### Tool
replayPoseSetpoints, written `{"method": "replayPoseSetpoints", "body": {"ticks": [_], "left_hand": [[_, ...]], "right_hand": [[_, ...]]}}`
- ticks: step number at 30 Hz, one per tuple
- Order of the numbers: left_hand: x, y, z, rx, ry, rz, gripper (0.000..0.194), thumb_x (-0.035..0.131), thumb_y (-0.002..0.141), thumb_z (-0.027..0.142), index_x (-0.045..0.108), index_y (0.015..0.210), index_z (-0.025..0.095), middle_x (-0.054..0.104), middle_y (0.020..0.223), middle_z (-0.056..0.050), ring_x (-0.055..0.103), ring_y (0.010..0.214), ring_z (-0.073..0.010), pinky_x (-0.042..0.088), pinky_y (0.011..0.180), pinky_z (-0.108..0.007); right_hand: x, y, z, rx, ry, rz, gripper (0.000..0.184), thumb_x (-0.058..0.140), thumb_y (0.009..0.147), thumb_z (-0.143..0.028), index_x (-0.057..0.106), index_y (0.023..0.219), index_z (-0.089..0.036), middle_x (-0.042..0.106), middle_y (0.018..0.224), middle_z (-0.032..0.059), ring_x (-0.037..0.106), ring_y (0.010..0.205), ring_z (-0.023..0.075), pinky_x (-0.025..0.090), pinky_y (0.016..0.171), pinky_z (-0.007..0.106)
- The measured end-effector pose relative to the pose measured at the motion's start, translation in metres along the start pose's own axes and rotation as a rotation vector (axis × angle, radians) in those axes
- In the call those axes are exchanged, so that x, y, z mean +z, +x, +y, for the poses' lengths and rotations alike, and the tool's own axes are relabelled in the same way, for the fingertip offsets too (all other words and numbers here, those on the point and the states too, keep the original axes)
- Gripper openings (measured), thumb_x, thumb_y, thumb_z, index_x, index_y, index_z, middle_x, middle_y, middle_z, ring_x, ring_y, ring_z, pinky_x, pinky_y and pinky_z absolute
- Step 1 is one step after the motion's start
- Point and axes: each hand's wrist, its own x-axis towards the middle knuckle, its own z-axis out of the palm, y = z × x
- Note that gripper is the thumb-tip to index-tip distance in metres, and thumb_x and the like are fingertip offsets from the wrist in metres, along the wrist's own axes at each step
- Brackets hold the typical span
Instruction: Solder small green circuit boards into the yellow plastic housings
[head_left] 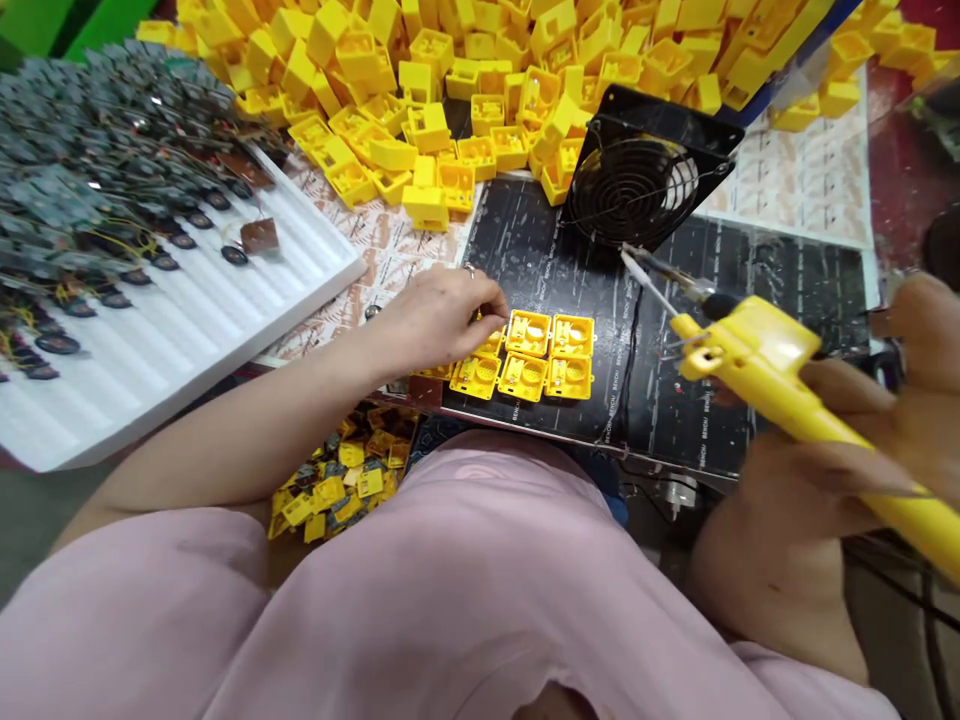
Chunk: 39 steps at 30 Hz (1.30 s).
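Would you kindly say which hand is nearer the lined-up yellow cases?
Left. The left hand is at the left end of the lined-up yellow cases; the right hand is off to their right, holding a yellow soldering tool.

Right hand (pixel 810 485) blurred, soldering gun (pixel 772 350) cut off at right, yellow case (pixel 491 343) partly hidden by left hand (pixel 457 312), foam tray (pixel 300 275) cropped at left
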Motion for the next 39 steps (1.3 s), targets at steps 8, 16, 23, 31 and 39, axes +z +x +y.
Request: {"method": "replayPoseSetpoints", "body": {"ticks": [8, 16, 23, 31, 39], "left_hand": [[0.020, 0.013, 0.014, -0.073, 0.209, -0.081, 0.028, 0.054, 0.096, 0.025, 0.079, 0.106, 0.016, 0.080, 0.105, -0.013, 0.075, 0.103, -0.0304, 0.054, 0.089, -0.038], [0.010, 0.019, 0.029, -0.170, 0.358, -0.236, 0.033, 0.050, 0.100, 0.027, 0.078, 0.113, 0.015, 0.080, 0.115, -0.014, 0.075, 0.116, -0.0357, 0.056, 0.095, -0.043], [0.007, 0.023, 0.032, -0.150, 0.395, -0.262, 0.036, 0.048, 0.100, 0.027, 0.079, 0.113, 0.015, 0.081, 0.112, -0.014, 0.077, 0.111, -0.0357, 0.056, 0.092, -0.043], [0.002, 0.026, 0.033, -0.127, 0.425, -0.290, 0.039, 0.046, 0.101, 0.028, 0.080, 0.114, 0.016, 0.081, 0.114, -0.014, 0.077, 0.108, -0.0342, 0.055, 0.088, -0.042], [0.004, 0.026, 0.031, -0.084, 0.469, -0.259, 0.038, 0.046, 0.098, 0.028, 0.081, 0.109, 0.017, 0.081, 0.106, -0.012, 0.077, 0.099, -0.0324, 0.054, 0.083, -0.040]], "right_hand": [[0.015, -0.003, 0.036, -0.036, 0.105, 0.297, 0.033, 0.068, 0.107, -0.054, 0.087, 0.104, -0.027, 0.080, 0.090, -0.0012, 0.074, 0.076, 0.0153, 0.060, 0.066, 0.028], [0.029, -0.016, 0.020, -0.310, 0.111, -0.158, 0.029, 0.088, 0.088, -0.021, 0.077, 0.114, -0.026, 0.083, 0.090, 0.0002, 0.078, 0.066, 0.0174, 0.064, 0.058, 0.026], [0.045, -0.002, 0.013, -0.460, 0.072, -0.255, 0.021, 0.084, 0.092, -0.014, 0.065, 0.092, -0.023, 0.076, 0.073, -0.0029, 0.076, 0.061, 0.0160, 0.063, 0.055, 0.022], [0.029, 0.013, 0.007, -0.458, 0.040, -0.294, 0.025, 0.086, 0.087, -0.011, 0.066, 0.091, -0.026, 0.077, 0.074, -0.0039, 0.077, 0.062, 0.0170, 0.062, 0.052, 0.024], [0.028, 0.009, 0.012, -0.419, 0.070, -0.195, 0.022, 0.086, 0.087, -0.013, 0.068, 0.088, -0.026, 0.076, 0.074, -0.0040, 0.075, 0.060, 0.0171, 0.062, 0.050, 0.026]]}}
